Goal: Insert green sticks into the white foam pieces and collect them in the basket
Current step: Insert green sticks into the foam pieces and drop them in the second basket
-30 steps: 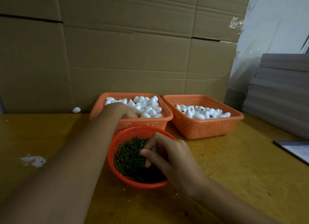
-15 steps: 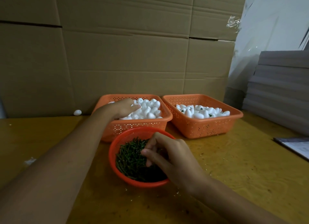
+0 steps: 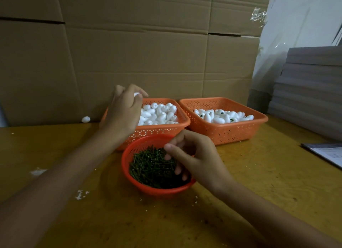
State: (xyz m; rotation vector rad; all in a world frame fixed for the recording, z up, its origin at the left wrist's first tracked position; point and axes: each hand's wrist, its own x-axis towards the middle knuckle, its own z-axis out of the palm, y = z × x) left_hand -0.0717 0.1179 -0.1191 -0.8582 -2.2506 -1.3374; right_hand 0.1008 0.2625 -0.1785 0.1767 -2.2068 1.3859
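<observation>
My left hand (image 3: 123,110) is raised over the left orange basket (image 3: 172,130) and pinches a white foam piece (image 3: 136,94) between its fingertips. That basket is heaped with plain white foam pieces (image 3: 161,112). My right hand (image 3: 196,157) reaches into the round red bowl (image 3: 129,151), its curled fingers among the green sticks (image 3: 149,167); whether it holds a stick I cannot tell. The right orange basket (image 3: 231,131) holds foam pieces with green sticks in them (image 3: 220,116).
Cardboard boxes (image 3: 129,53) form a wall just behind the baskets. One stray foam piece (image 3: 85,119) lies at the wall's foot on the left. A stack of grey sheets (image 3: 311,88) and a paper (image 3: 329,153) sit at the right. White crumbs (image 3: 38,172) dot the wooden table (image 3: 268,183).
My left hand has lifted out of the left basket with a foam piece between its fingers. My right hand stays in the red bowl, fingers shifting among the sticks.
</observation>
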